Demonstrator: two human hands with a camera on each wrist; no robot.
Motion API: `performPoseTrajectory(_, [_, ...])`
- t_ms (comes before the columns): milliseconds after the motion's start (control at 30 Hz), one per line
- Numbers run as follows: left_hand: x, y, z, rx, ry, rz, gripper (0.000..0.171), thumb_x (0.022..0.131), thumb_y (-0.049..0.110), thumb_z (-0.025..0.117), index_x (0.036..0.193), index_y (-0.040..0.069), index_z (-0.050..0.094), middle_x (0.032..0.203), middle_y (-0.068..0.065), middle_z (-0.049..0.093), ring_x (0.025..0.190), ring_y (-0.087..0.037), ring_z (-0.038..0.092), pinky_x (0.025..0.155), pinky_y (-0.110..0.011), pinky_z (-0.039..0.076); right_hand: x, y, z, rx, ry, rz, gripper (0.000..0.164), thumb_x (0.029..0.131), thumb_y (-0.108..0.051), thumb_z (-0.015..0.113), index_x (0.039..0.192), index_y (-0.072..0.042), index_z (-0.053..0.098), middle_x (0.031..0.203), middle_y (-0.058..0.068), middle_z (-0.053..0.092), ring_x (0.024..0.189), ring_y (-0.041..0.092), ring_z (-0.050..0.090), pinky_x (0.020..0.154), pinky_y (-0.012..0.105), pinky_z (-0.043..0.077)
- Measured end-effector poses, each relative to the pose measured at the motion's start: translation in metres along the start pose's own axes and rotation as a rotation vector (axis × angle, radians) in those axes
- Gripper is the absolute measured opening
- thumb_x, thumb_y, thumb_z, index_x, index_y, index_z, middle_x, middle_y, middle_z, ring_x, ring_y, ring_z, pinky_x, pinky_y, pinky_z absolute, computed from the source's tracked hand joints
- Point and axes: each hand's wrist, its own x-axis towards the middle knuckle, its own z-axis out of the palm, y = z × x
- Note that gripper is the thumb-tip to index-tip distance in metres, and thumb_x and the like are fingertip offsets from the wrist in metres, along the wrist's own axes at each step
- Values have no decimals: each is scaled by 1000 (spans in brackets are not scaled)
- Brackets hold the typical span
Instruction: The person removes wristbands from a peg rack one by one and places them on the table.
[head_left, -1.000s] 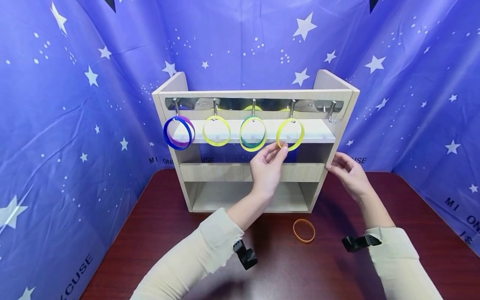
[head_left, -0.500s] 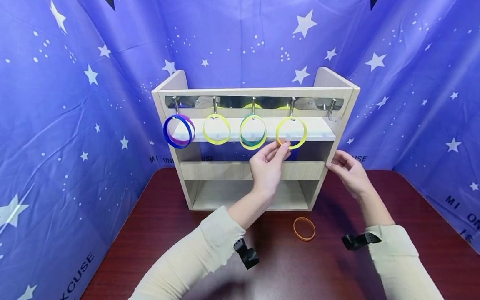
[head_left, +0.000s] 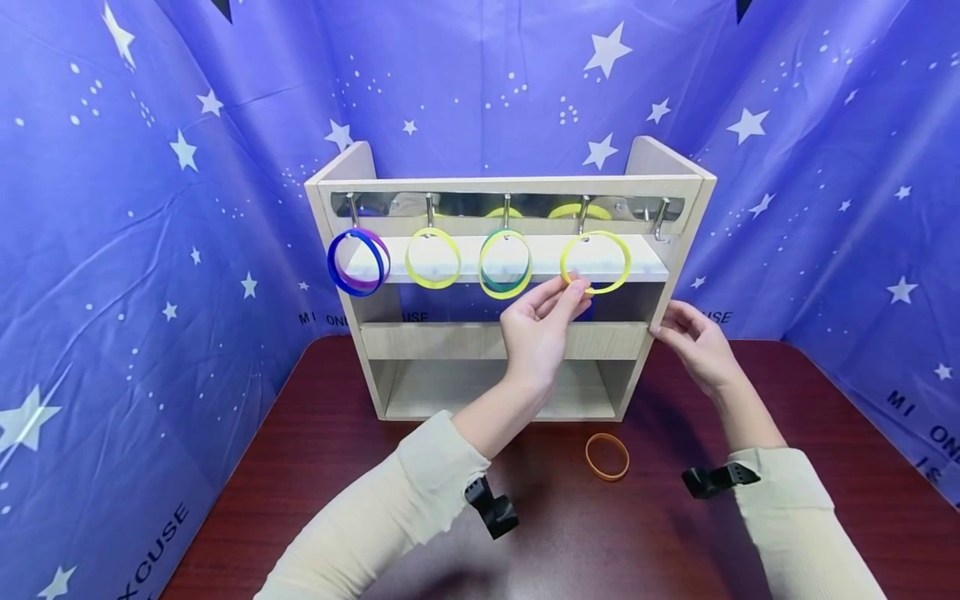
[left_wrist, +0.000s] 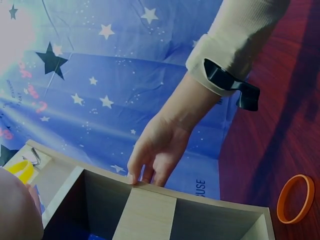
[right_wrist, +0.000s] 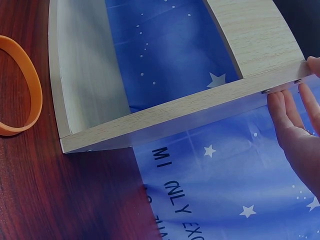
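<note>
My left hand (head_left: 536, 333) pinches the lower left edge of a yellow silicone wristband (head_left: 628, 265) between thumb and fingers. The band's upper left part overlaps the tip of the fourth hook (head_left: 582, 215) in the head view. My right hand (head_left: 697, 346) holds the right side panel of the wooden shelf (head_left: 517, 187), thumb on its front edge and fingers against the outer face, as the right wrist view shows too. Further left hang a blue wristband (head_left: 331, 271) with a purple one behind it, a yellow wristband (head_left: 458, 260), and a yellow wristband (head_left: 504, 295) with a green one.
An orange wristband (head_left: 610, 477) lies on the dark red table (head_left: 555, 533) in front of the shelf. The rightmost hook (head_left: 660, 223) bears no band. Blue star-patterned curtains (head_left: 465, 92) surround the table at the back and sides.
My left hand has shifted slightly right, and the yellow wristband in it has moved right relative to its hook. The right hand stays at the side panel.
</note>
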Motion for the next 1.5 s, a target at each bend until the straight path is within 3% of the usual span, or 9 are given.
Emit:
performPoseTrajectory(133, [-1, 0, -1, -29, -44, -14, 28, 85, 1, 69, 111, -11, 66, 111, -35, 64, 84, -22, 74, 86, -36, 60, 0, 1, 0, 5, 0, -4, 38, 89, 11, 55, 108, -21, 62, 99, -11, 64, 90, -2, 62, 82, 6, 51])
performPoseTrajectory(267, [-2, 0, -1, -27, -88, -28, 28, 86, 1, 68, 112, -12, 65, 112, -35, 64, 97, -38, 70, 87, -37, 60, 0, 1, -1, 10, -1, -7, 38, 89, 12, 54, 108, -20, 62, 100, -11, 65, 91, -2, 62, 83, 7, 51])
performPoseTrajectory(500, [-4, 1, -6, -18, -157, -25, 30, 87, -3, 65, 114, -16, 62, 111, -36, 63, 80, -11, 73, 88, -37, 60, 0, 1, 0, 15, -8, -7, 38, 89, 11, 54, 108, -20, 62, 101, -11, 64, 92, -2, 62, 83, 7, 52])
performPoseTrajectory(733, [-6, 2, -21, 37, -202, -25, 28, 87, -3, 65, 114, -13, 64, 113, -34, 63, 88, -14, 74, 92, -40, 58, 0, 1, -1, 10, -14, -11, 39, 89, 12, 54, 108, -20, 62, 100, -11, 65, 91, -2, 62, 83, 7, 52])
performPoseTrajectory(1133, [-7, -5, -42, 148, -209, -87, 27, 87, -4, 65, 112, -14, 64, 111, -34, 64, 100, -36, 70, 91, -43, 58, 0, 2, -1, 2, -32, -31, 38, 89, 12, 54, 108, -20, 63, 99, -11, 65, 90, -2, 64, 82, 7, 52])
performPoseTrajectory(1200, [-9, -7, -45, 159, -198, -111, 27, 87, -4, 65, 112, -14, 64, 111, -33, 65, 99, -35, 70, 91, -43, 58, 0, 2, -1, -9, -34, -26, 37, 90, 11, 55, 109, -20, 62, 99, -11, 65, 90, -3, 63, 82, 7, 52])
performPoseTrajectory(1333, [-11, -11, -52, 189, -193, -162, 30, 87, -2, 66, 114, -14, 63, 112, -32, 65, 88, -19, 74, 91, -42, 58, 0, 1, -1, -11, -35, -13, 37, 90, 10, 55, 109, -20, 62, 99, -11, 64, 89, -3, 63, 82, 7, 53])
performPoseTrajectory(1467, [-11, -19, -60, 206, -221, -177, 32, 88, 1, 66, 115, -15, 62, 109, -32, 66, 93, -26, 73, 92, -42, 57, 0, 0, -1, 3, -28, -13, 37, 89, 11, 55, 108, -20, 62, 99, -11, 65, 89, -2, 63, 81, 7, 52])
performPoseTrajectory(1500, [-5, -34, -68, 193, -252, -148, 33, 87, 7, 69, 113, -12, 64, 106, -29, 69, 92, -25, 73, 89, -39, 59, 0, 0, -1, 6, -28, -14, 37, 89, 11, 55, 108, -20, 62, 99, -10, 65, 89, -2, 63, 81, 8, 52])
